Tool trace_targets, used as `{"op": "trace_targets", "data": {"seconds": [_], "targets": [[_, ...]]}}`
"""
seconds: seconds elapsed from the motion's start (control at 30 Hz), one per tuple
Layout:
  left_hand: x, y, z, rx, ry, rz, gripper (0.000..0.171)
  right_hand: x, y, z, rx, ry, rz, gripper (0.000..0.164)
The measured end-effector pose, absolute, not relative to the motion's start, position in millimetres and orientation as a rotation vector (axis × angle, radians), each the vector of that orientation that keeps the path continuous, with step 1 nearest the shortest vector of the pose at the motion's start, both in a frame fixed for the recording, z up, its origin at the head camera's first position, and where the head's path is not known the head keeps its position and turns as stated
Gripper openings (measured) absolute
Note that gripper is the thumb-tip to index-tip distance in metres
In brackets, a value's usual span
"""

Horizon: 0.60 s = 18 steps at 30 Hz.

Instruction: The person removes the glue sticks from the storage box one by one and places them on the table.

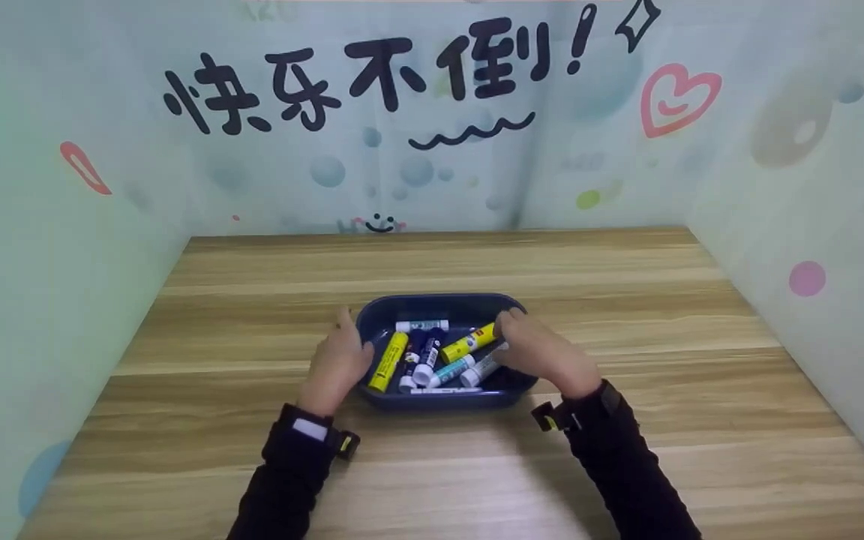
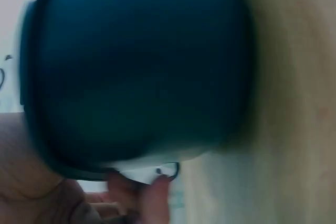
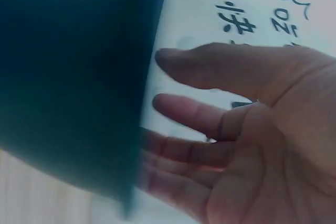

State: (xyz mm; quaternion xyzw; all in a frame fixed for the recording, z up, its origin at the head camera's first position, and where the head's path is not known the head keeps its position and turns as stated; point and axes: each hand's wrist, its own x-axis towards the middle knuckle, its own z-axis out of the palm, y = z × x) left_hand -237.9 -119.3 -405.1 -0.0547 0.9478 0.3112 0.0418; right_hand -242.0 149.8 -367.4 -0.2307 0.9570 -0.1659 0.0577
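A dark blue oblong plastic basin (image 1: 439, 401) holds several glue sticks, among them a yellow one (image 1: 388, 361) at the left, another yellow one (image 1: 469, 343) at the right, and white-capped ones (image 1: 428, 358) between. At the basin's left end, my left hand (image 1: 338, 364) holds the rim, thumb over the edge. My right hand (image 1: 541, 349) reaches across the right rim, close over the sticks there. In the right wrist view, its thumb and index finger (image 3: 189, 114) are apart with nothing between them, while the basin wall (image 3: 68, 93) hides the other fingertips.
The basin stands mid-way on a wood-grain table (image 1: 439, 480). Pale printed cloth walls enclose the table at the back (image 1: 252, 180), left and right. Dark sleeves (image 1: 282, 480) with wrist cameras reach in from the front.
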Motion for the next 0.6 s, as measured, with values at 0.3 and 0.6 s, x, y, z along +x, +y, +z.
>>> {"op": "trace_targets", "data": {"seconds": [0.3,0.6], "targets": [[-238,-120,-410,-0.100,2.956,0.920,0.056,-246,138,-382,-0.608,2.842,-0.336,0.039],[-239,-119,-412,-0.105,2.939,0.909,0.055,-242,135,-388,-0.680,2.875,-0.200,0.034]]}}
